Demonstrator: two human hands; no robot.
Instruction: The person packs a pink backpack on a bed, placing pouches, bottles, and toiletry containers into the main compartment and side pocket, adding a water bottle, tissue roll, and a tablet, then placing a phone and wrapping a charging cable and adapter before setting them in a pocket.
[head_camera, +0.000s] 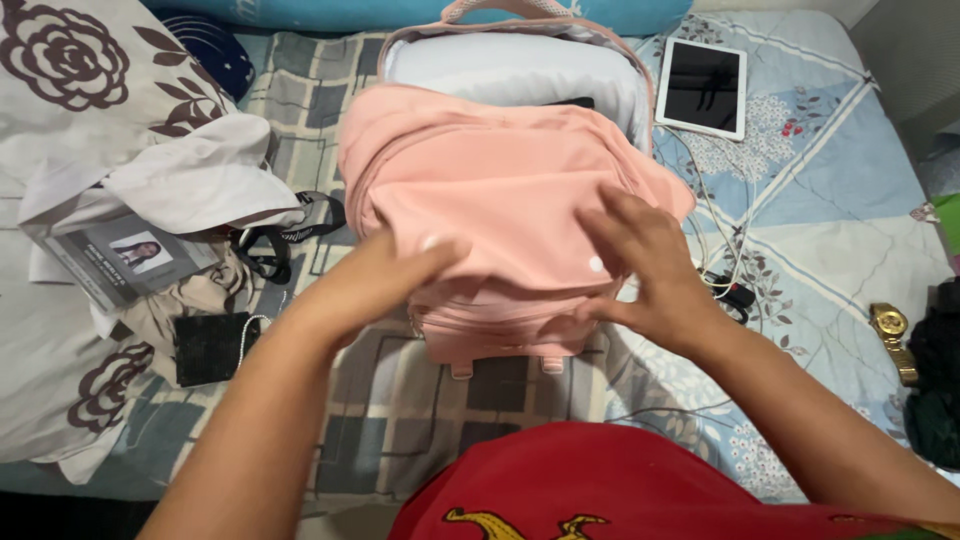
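On a patchwork bedspread (800, 200), both hands (640, 265) press a pink backpack (500, 180).

Bright, even indoor light, soft shadows, slight motion blur, mild wide-angle bending at edges.

pink backpack (500, 190), checked blue-grey bedsheet (420, 400), gold watch (890, 325).

Your backpack (500, 200) sits mid-bed (830, 230), tablet (703, 87) behind it to the right, watch (892, 335) far right, ID card (125, 260) & cap (190, 180) on the left.
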